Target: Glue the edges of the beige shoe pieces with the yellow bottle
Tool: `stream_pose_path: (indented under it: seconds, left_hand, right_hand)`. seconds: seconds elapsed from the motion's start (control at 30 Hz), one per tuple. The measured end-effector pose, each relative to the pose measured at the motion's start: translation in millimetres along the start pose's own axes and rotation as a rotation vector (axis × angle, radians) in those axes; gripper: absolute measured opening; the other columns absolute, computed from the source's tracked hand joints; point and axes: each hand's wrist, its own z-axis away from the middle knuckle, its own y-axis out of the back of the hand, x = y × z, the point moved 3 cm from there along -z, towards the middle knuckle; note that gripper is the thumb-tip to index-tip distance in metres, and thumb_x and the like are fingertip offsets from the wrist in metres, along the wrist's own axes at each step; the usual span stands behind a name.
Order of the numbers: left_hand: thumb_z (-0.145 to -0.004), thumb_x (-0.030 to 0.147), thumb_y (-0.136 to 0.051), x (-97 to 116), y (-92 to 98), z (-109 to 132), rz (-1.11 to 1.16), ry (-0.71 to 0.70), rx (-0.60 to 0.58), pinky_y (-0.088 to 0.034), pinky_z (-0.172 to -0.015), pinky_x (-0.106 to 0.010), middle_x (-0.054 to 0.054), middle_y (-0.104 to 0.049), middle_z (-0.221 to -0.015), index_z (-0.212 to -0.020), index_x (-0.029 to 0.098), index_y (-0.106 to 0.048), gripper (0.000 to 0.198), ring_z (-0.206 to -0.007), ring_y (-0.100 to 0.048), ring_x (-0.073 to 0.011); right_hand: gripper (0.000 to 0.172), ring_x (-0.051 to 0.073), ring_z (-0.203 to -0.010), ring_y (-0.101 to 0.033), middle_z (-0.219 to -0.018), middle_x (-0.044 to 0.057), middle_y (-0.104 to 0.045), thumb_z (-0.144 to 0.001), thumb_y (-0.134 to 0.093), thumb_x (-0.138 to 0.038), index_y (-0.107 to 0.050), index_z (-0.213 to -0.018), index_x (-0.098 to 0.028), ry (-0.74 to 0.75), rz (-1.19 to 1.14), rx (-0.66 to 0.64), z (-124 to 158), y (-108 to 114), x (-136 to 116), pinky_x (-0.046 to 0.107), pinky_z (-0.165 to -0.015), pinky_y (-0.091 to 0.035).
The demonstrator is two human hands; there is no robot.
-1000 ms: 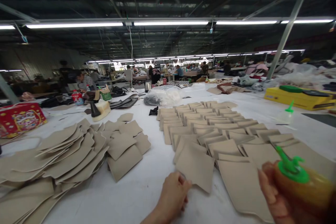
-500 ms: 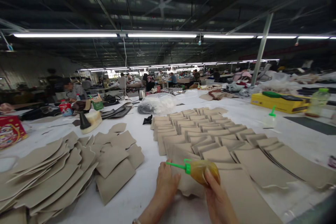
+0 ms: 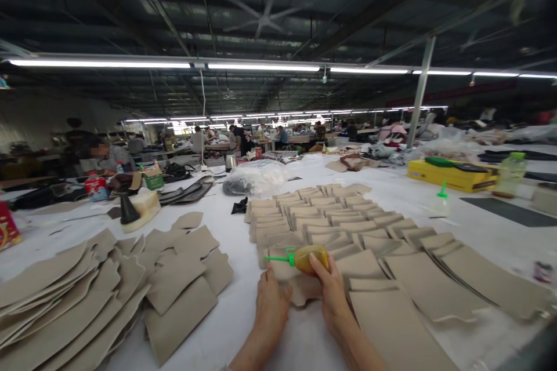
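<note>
My right hand (image 3: pixel 328 284) is closed around a small squeeze bottle (image 3: pixel 312 259) of amber-brown liquid. The bottle is tipped on its side, its thin green nozzle (image 3: pixel 278 258) pointing left. Below the nozzle tip, my left hand (image 3: pixel 270 304) rests with index finger forward and thumb apart, at the left edge of a beige sheet piece (image 3: pixel 302 288) with a wavy near edge. Part of that piece is hidden by the hands and bottle. Beyond it, overlapping rows of beige pieces (image 3: pixel 313 223) spread over the white table (image 3: pixel 243 313).
Loose beige pieces (image 3: pixel 65 307) are heaped at left. A black cone-shaped object (image 3: pixel 128 208) stands behind them. At right are another green-nozzled bottle (image 3: pixel 441 203), a yellow box (image 3: pixel 452 177) and a clear bottle (image 3: pixel 510 175). A plastic-wrapped bundle (image 3: pixel 256 177) lies farther back; people work in the distance.
The bottle has moved left and slightly up in view, and its nozzle tip is now above my left fingertips. My view has shifted a little; the right hand still grips the bottle.
</note>
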Motion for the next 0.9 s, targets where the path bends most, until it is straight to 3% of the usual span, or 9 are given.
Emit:
stream_pose_path:
  seconds: [0.2,0.33,0.47,0.57,0.67,0.83,0.9]
  left_hand:
    - [-0.088,0.029,-0.042,-13,-14.3,5,-0.234,-0.127,0.177,-0.033,-0.103,-0.037,-0.024,-0.046,-0.132,-0.138,-0.005,-0.033,0.061,-0.122,-0.043,-0.0297]
    - [-0.092,0.036,-0.036,-13,-18.3,36,-0.347,-0.37,0.408,-0.037,-0.1,-0.044,-0.022,-0.038,-0.139,-0.138,0.004,-0.038,0.056,-0.12,-0.042,-0.0314]
    - [-0.087,0.038,-0.049,0,-25.6,69,-0.441,-0.516,0.466,-0.041,-0.091,-0.047,-0.016,-0.04,-0.14,-0.137,0.019,-0.046,0.053,-0.118,-0.043,-0.0334]
    - [-0.078,0.047,-0.062,16,-44.6,90,-0.456,-0.648,0.379,-0.039,-0.092,-0.048,-0.012,-0.047,-0.137,-0.135,0.028,-0.05,0.061,-0.116,-0.045,-0.0346]
    - [-0.076,0.053,-0.063,38,-71.1,102,-0.396,-0.793,0.175,-0.037,-0.096,-0.046,-0.007,-0.048,-0.137,-0.134,0.037,-0.049,0.062,-0.118,-0.044,-0.0337]
    - [-0.077,0.051,-0.063,76,-96.4,101,-0.281,-0.745,-0.308,-0.037,-0.096,-0.056,-0.01,-0.042,-0.141,-0.135,0.036,-0.047,0.062,-0.12,-0.041,-0.0392]
    - [-0.082,0.047,-0.057,86,-100.4,100,-0.193,-0.695,-0.387,-0.031,-0.102,-0.059,-0.011,-0.04,-0.142,-0.129,0.031,-0.055,0.05,-0.125,-0.037,-0.0394]
  right_hand:
    - [0.043,0.022,-0.092,-0.059,-0.099,0.005,-0.064,-0.079,-0.074,-0.034,-0.057,-0.115,-0.015,0.104,-0.074,0.036,12,-4,-22,0.039,-0.085,-0.045]
    - [0.045,0.021,-0.092,-0.058,-0.098,0.003,-0.066,-0.078,-0.075,-0.036,-0.058,-0.116,-0.019,0.124,-0.181,0.032,30,-1,-48,0.034,-0.085,-0.045]
    - [0.041,0.023,-0.102,-0.058,-0.106,0.005,-0.067,-0.077,-0.075,-0.041,-0.063,-0.111,-0.021,0.081,-0.319,0.071,49,19,-71,0.038,-0.092,-0.044]
    - [0.034,0.023,-0.1,-0.06,-0.104,0.006,-0.069,-0.076,-0.075,-0.043,-0.069,-0.101,-0.021,0.043,-0.397,0.102,59,43,-85,0.039,-0.095,-0.044]
    - [0.029,0.023,-0.097,-0.062,-0.101,0.005,-0.07,-0.074,-0.077,-0.042,-0.071,-0.095,-0.022,0.025,-0.443,0.14,63,65,-95,0.041,-0.096,-0.045]
    - [0.027,0.026,-0.096,-0.063,-0.094,0.005,-0.072,-0.069,-0.081,-0.042,-0.073,-0.086,-0.023,-0.03,-0.475,0.171,64,80,-108,0.05,-0.097,-0.044]
    - [0.025,0.024,-0.096,-0.063,-0.093,0.002,-0.072,-0.07,-0.079,-0.042,-0.072,-0.088,-0.027,-0.071,-0.491,0.173,66,86,-110,0.048,-0.098,-0.044]
